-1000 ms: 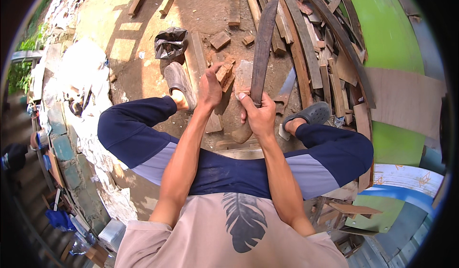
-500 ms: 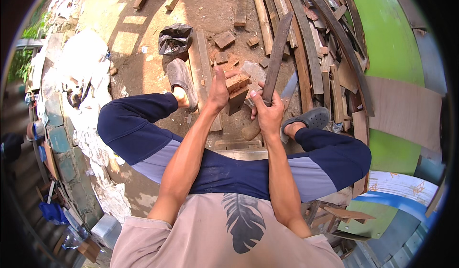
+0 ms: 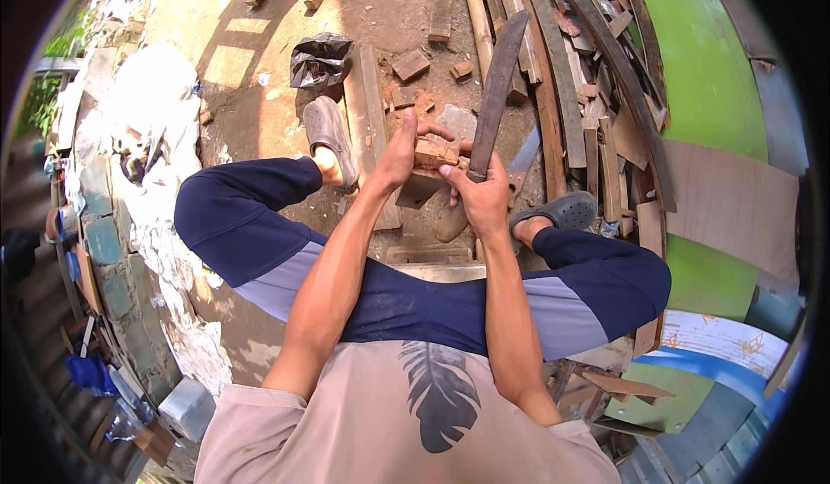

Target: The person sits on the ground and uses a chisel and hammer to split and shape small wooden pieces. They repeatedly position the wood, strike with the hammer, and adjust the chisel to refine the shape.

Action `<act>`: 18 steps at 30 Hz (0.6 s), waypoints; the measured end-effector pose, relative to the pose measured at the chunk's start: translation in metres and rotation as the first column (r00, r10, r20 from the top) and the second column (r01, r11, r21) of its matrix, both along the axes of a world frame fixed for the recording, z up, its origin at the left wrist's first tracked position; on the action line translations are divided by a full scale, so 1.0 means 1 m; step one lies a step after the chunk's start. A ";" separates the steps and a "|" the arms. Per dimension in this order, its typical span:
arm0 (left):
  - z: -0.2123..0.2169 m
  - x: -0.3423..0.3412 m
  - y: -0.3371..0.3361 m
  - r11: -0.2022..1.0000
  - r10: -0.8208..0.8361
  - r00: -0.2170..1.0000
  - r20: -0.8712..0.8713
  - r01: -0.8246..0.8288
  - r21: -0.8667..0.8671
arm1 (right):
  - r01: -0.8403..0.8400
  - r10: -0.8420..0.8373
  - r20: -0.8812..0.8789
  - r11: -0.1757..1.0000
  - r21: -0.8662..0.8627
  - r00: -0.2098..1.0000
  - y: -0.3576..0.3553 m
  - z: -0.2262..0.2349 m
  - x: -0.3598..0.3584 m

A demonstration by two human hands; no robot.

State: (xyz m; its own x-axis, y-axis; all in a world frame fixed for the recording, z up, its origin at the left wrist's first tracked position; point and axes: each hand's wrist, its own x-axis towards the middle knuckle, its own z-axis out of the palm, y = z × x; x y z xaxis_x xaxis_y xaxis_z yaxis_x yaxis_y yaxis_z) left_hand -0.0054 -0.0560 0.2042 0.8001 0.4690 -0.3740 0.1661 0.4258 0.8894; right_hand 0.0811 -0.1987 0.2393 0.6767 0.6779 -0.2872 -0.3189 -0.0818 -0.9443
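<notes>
My left hand is wrapped round a short block of wood, its thumb pointing up along the side. The block's top is rough and split, and its lower face is dark and smooth. In my right hand is a machete, its dark blade rising away from me. A rounded wooden end, apparently its handle, shows below that hand. My right thumb touches the block's right edge. Both hands are close together above the ground, between my knees.
A plank lies on the dirt beside my left clog, near a black plastic bag. Offcuts are scattered ahead. A handsaw lies right of the machete. Long timbers and scrap wood line the right side.
My hands have come together: the block has tilted and my right thumb now touches it. The machete has shifted slightly left, staying upright in the picture.
</notes>
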 end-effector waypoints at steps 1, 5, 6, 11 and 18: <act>0.000 0.000 0.001 0.999 0.025 0.999 -0.023 -0.025 0.031 | -0.012 0.012 -0.015 1.000 -0.024 1.000 0.000 -0.005 -0.001; -0.019 0.001 0.005 0.964 0.241 0.965 -0.103 -0.225 0.143 | 0.002 -0.006 -0.058 0.998 -0.069 0.998 0.006 -0.032 -0.010; -0.024 -0.002 0.006 0.954 0.248 0.951 -0.184 -0.207 0.216 | 0.000 -0.005 -0.046 0.995 -0.097 0.999 0.010 -0.038 -0.012; -0.041 -0.013 -0.010 0.946 0.271 0.903 -0.333 -0.186 0.267 | 0.011 -0.009 0.012 0.982 -0.188 1.000 0.012 -0.064 -0.019; -0.063 -0.015 -0.024 0.941 0.180 0.926 -0.331 -0.065 0.332 | 0.018 -0.021 -0.009 0.967 -0.256 1.000 0.009 -0.084 -0.018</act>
